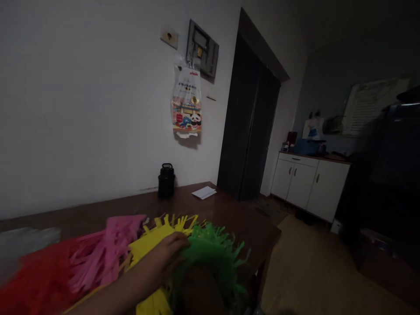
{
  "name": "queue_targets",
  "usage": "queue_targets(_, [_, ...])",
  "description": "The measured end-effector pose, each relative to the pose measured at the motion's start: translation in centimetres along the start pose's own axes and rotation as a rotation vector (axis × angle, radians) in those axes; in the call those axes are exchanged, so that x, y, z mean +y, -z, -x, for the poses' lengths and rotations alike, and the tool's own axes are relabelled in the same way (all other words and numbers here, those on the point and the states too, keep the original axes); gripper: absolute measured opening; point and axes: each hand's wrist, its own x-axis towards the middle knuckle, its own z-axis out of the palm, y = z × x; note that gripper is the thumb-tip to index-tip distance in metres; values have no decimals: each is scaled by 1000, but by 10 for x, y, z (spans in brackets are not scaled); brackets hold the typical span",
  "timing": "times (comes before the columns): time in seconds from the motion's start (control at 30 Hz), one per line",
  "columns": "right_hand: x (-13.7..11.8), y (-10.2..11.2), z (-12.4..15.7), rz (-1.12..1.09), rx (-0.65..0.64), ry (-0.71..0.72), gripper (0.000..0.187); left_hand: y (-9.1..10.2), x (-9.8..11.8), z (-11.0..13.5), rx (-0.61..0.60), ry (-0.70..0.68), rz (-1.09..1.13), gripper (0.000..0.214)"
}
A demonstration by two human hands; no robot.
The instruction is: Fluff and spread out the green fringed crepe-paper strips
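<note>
My left hand (pixel 169 253) reaches in from the lower left, its fingers bent over the left edge of a green fringed sheet (pixel 213 249), of paper or cloth. The fingertips are partly hidden against it. Under and beside my left wrist lies a yellow fringed sheet (pixel 152 240). A dark, smeared brown shape below the green fringe looks like my right hand (pixel 201 288); its fingers do not show clearly. Further left are a pink sheet cut into strips (pixel 114 249) and a red fringed pile (pixel 42 273).
On the dark table (pixel 246 223) stand a black lidded container (pixel 166 181) and a white folded paper (pixel 204 192). Clear plastic (pixel 26 243) lies at the left. A printed bag (pixel 187 103) hangs on the wall. Beyond are a dark door (pixel 249 118) and a white cabinet (pixel 305 183).
</note>
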Motion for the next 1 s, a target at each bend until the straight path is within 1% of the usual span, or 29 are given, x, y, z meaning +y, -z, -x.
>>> queue_targets(0.07, [-5,5,2,-18,-25,39,26,-25,0,-30,-10,29,8,39])
queue_targets(0.1, [-5,8,4,-19,-29,41,26,-34,-1,-42,-26,48,18,40])
queue_targets(0.13, [-5,11,6,-21,-33,43,26,-40,-3,-50,-53,68,31,38])
queue_targets(0.2, [-1,18,11,-22,-29,36,27,-44,-7,-56,-100,106,63,24])
queue_targets(0.23, [2,22,14,-20,-19,26,27,-43,-9,-55,-102,124,79,18])
queue_targets(0.3, [9,31,20,-14,8,2,23,-38,-9,-47,-61,167,117,13])
queue_targets(0.37, [15,37,26,-1,69,-46,23,-35,-6,-36,-9,212,180,16])
queue_targets(0.43, [20,34,30,10,158,-100,26,-37,-1,-27,15,250,273,18])
queue_targets(0.5, [22,20,31,8,214,-135,26,-44,4,-22,19,288,382,20])
queue_targets(0.53, [22,10,31,5,225,-148,29,-47,6,-21,17,312,437,23])
queue_targets(0.6, [23,-11,30,5,238,-196,42,-54,7,-19,12,364,536,31])
queue_targets(0.63, [24,-20,29,8,257,-234,42,-56,7,-18,13,387,575,35])
queue_targets(0.7, [27,-29,26,-5,274,-292,34,-59,6,-16,21,420,630,40])
queue_targets(0.77, [30,-27,21,-57,259,-302,31,-60,5,-14,23,428,662,40])
queue_targets(0.83, [30,-16,16,-141,250,-291,32,-60,2,-12,15,418,683,42])
queue_targets(0.93, [27,1,9,-269,279,-307,28,-60,-3,-11,-8,384,712,54])
queue_targets(1.0, [25,7,7,-319,290,-330,25,-61,-7,-11,-20,376,737,50])
